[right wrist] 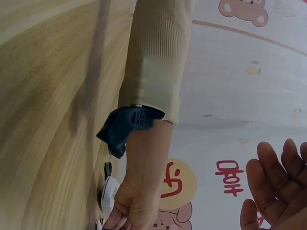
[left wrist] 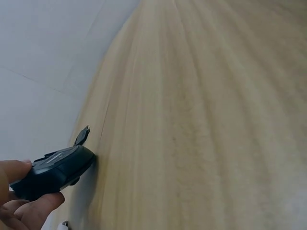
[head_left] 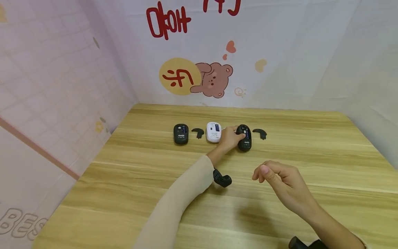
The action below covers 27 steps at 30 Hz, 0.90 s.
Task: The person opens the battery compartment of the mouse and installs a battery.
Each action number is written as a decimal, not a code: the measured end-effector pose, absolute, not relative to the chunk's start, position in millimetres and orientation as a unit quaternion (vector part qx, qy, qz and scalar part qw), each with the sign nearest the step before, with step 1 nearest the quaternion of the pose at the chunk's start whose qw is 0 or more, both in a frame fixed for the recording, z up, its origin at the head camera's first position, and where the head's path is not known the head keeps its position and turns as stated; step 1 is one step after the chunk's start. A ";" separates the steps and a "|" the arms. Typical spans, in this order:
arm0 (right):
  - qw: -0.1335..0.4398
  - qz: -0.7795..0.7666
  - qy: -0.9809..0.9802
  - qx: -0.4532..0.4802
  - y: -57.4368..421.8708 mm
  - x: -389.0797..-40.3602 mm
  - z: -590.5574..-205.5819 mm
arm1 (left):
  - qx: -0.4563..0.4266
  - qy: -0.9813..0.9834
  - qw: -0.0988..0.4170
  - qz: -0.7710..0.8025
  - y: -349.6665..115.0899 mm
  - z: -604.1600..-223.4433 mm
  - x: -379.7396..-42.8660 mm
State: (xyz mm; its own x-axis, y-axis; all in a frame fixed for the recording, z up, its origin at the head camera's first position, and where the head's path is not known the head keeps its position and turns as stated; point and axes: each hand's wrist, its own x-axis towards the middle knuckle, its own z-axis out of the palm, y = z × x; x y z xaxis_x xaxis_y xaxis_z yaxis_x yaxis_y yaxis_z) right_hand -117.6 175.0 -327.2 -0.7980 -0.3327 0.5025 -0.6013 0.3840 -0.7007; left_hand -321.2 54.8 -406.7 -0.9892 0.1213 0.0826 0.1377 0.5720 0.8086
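My left hand grips the black mouse on the right, its underside facing up and its battery slot showing. In the left wrist view that mouse is tilted, held between thumb and fingers. A black battery cover lies just to its right. On the left hand's other side is a white mouse, bottom up with its battery slot exposed. Over the near part of the table my right hand hovers with loosely bent fingers and nothing in them; the right wrist view shows the fingers too.
Further left another black mouse lies underside up, with a black battery cover between it and the white mouse. All lie on a wood-grain table. A printed cloth hangs behind the far edge.
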 end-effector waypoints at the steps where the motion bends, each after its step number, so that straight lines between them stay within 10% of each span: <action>1: 0.141 0.473 -0.822 0.284 175.5 -117.2 -327.0 | -0.074 -0.889 0.010 -0.451 56.6 -406.0 -322.9; 27: 0.143 0.457 -0.833 0.279 175.2 -110.3 -326.7 | -0.098 -0.935 0.031 -0.340 67.4 -410.8 -341.0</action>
State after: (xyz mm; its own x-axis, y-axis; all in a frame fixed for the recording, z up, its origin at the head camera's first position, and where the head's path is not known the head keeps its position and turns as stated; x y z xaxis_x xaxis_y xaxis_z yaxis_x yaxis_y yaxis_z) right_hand -110.3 175.2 -326.7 -0.8037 -0.3329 0.4933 -0.5949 0.4275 -0.6807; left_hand -341.0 67.4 -410.8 -0.9789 0.1624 0.1238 0.2040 0.7495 0.6298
